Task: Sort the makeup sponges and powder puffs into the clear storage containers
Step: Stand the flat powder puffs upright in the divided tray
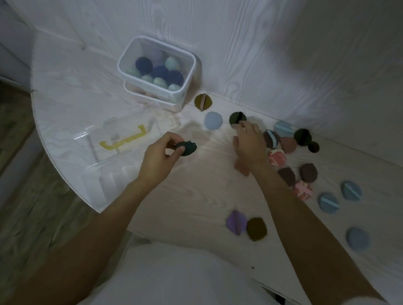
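My left hand [159,158] pinches a dark green puff [186,148] just above the table. My right hand [249,143] reaches forward with fingers spread, its fingertips touching a dark green puff with a black strap [236,118]. A clear container [157,66] at the back holds several blue and mint egg sponges; it sits on a second clear box [172,104]. Loose puffs lie scattered: an olive one [203,101], a light blue one [213,120], a cluster of brown, pink and blue ones [288,144] to the right, a purple one [236,223] and an olive one [256,228] near me.
A clear lid with yellow clips [116,142] lies on the table's left part, near the curved table edge [60,167]. White wood-grain wall panels [272,50] close the back and right. Wooden floor [15,211] shows at the left.
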### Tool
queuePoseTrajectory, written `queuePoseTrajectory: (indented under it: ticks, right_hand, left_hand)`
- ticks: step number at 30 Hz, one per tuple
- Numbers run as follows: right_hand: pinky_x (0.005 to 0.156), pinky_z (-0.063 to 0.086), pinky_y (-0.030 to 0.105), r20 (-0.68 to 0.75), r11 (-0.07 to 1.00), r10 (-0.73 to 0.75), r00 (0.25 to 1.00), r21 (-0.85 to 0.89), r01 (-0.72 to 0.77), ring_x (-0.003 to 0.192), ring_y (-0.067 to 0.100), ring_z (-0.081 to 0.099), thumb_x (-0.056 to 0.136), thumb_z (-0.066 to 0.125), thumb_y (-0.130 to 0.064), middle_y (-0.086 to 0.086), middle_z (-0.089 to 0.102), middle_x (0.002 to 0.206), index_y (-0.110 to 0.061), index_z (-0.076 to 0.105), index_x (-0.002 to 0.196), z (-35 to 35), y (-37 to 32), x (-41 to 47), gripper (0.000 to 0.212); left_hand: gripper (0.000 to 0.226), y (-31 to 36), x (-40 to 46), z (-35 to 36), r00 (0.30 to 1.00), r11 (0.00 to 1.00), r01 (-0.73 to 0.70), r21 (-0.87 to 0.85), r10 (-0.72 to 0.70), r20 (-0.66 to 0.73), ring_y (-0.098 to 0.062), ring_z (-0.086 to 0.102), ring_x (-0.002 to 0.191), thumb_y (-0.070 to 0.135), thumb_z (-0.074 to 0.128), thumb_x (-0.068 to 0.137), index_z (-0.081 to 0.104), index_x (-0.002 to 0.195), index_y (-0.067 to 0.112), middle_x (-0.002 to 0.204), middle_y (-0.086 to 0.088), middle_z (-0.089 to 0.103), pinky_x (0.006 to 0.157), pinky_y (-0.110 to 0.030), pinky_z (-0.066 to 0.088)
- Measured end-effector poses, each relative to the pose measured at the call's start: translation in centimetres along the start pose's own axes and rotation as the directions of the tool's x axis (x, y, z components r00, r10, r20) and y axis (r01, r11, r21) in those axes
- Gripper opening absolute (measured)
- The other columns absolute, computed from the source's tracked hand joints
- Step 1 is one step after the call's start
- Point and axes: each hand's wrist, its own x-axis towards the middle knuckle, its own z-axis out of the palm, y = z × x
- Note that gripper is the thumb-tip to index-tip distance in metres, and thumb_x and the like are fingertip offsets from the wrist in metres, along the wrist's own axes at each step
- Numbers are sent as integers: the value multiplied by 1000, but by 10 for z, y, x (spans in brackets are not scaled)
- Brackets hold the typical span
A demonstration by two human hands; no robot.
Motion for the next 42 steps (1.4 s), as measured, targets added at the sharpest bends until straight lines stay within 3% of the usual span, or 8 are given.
queuePoseTrajectory:
  ticks: [5,9,14,19,24,29,34,42]
  right_hand:
    - [110,17,46,224,989,126,966,-100,-106,128,41,27,90,43,1,29,30,139,-14,44,130,13,15,48,43]
    - [90,34,41,26,998,56,998,3,-56,106,37,45,86,48,2,22,52,110,-8,58,100,4,0,31,20]
    - [72,44,35,-75,970,-36,997,237,53,90,29,55,93,50,-7,14,58,105,-8,61,102,-24,-39,-34,15]
    - [68,46,33,37,865,-111,993,496,78,89,24,59,91,54,-11,7,63,106,-16,54,115,-24,-101,-86,24]
    - [76,46,30,138,821,-193,972,565,83,94,23,62,92,54,-11,7,64,111,-16,49,124,-16,-154,-96,33]
    - [61,45,12,263,808,-134,956,587,-48,66,14,65,95,51,-13,4,64,105,-12,47,117,7,-183,-89,23]
    - [54,45,40,234,946,-187,954,306,110,63,30,56,97,39,-13,7,58,79,-10,40,112,16,-187,-95,15]
    - [52,35,32,97,961,-55,994,274,27,59,29,51,94,44,-9,12,58,75,-4,46,110,15,-174,-94,17]
  left_hand:
    - [10,-11,-18,-14,993,992,107,-68,-109,-37,2,59,85,12,62,88,59,95,19,92,16,62,71,-30,56]
    - [11,-10,-31,-21,988,991,106,-82,-114,-108,0,59,87,11,62,88,60,94,20,94,14,64,72,-25,54]
    - [15,-10,-61,-39,974,995,83,-52,-92,-207,2,57,90,8,60,89,63,99,19,98,14,64,72,-9,48]
    - [18,-33,-97,-89,943,991,128,27,-113,-313,3,58,91,9,58,91,61,99,25,97,20,62,74,-11,49]
    - [14,-56,-122,-119,903,983,182,38,-152,-402,-7,60,88,6,57,90,62,102,11,99,0,66,67,-4,42]
    - [18,-83,-118,-135,996,959,2,283,22,-82,-15,60,90,6,58,89,64,104,13,104,1,64,77,-24,52]
    - [15,-102,-111,-160,989,935,-150,322,137,62,-5,58,92,11,58,91,64,104,17,100,18,61,83,-27,49]
    - [22,-101,-92,-136,808,777,-536,330,360,467,-11,57,92,27,51,90,71,94,20,99,4,67,84,-18,42]
